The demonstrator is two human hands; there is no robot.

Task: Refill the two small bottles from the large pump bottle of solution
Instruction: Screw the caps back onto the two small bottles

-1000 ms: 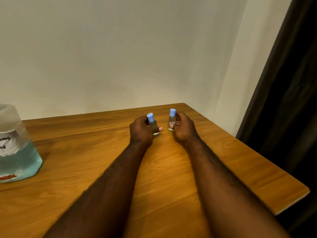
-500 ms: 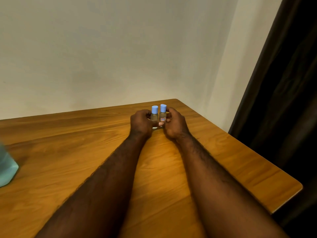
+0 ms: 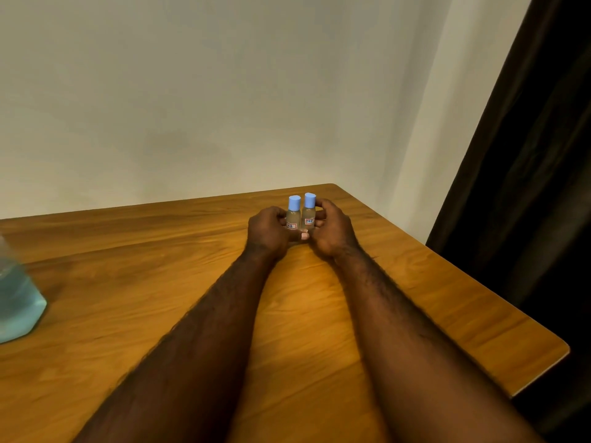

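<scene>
Close to the far right corner of the smooth, grain-streaked wooden table (image 3: 128, 282) two little bottles stand upright, pressed side by side. The left small clear plastic bottle (image 3: 293, 216) and the right small clear plastic bottle (image 3: 309, 213) are both stubby cylinders with rounded shoulders, matte light-blue caps and small white labels edged in red. The left hand (image 3: 268, 233) wraps its fingers round the left one, and the right hand (image 3: 332, 231) grips the right one. At the table's left edge sits the large translucent plastic bottle of pale blue solution (image 3: 16, 302), its upper part cut off from view. A dark, heavy curtain (image 3: 527, 155) hangs beyond the right edge.
</scene>
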